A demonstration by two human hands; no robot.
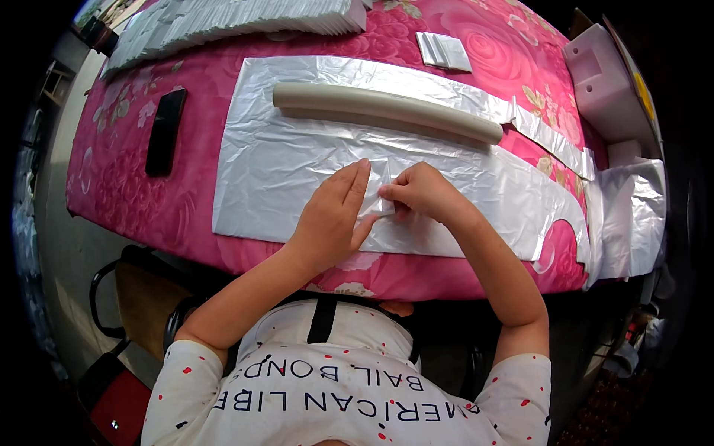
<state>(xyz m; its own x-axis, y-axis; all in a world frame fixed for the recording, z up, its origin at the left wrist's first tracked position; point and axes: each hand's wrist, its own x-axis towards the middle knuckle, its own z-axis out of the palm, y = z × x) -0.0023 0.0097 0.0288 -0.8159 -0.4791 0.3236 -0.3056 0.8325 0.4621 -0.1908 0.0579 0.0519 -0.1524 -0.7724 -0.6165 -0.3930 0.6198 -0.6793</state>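
Observation:
Silvery-white plastic bags (260, 171) lie flat in front of me, with handle-like strips reaching right. My left hand (335, 208) rests on them, fingers stretched out and thumb apart, beside a raised, creased bit of plastic. From the other side my right hand (420, 192) pinches that plastic between thumb and curled fingers. Whether this piece is a separate folded bag or part of the top one, I cannot tell. Beyond my hands, a long beige-grey tube (387, 108) lies across the bags.
A pink flowered cloth (119, 175) covers the table. A black phone (165, 132) lies at left, and a long row of folded white plastic (238, 26) at the far left. One small folded packet (444, 52) sits far right. A white foam box (606, 67) stands at the right edge.

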